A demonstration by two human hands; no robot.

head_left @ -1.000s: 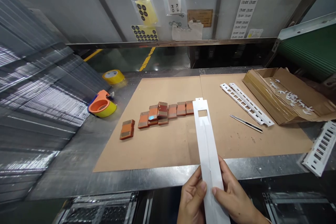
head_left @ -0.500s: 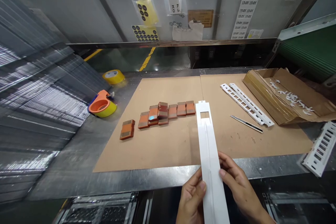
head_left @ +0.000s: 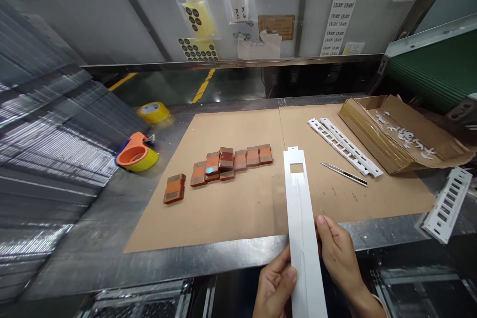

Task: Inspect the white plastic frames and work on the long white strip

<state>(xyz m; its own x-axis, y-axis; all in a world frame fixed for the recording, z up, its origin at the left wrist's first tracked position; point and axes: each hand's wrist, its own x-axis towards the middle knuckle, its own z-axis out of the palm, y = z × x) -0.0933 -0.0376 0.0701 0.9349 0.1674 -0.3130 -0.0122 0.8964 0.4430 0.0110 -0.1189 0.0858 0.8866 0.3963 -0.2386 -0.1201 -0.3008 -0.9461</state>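
With the left hand (head_left: 276,285), pinching the near left edge of a long white strip (head_left: 299,213) between thumb and fingers. With the right hand (head_left: 341,253), curling thumb and fingers inward at the right edge; hard to tell whether pinching it. Looks flat and narrow, with a rectangular hole near the far end, a small end tab and a thin line lengthwise. Lies between both hands, reaching away past them over the brown sheet (head_left: 231,208), right of the orange blocks (head_left: 240,160)
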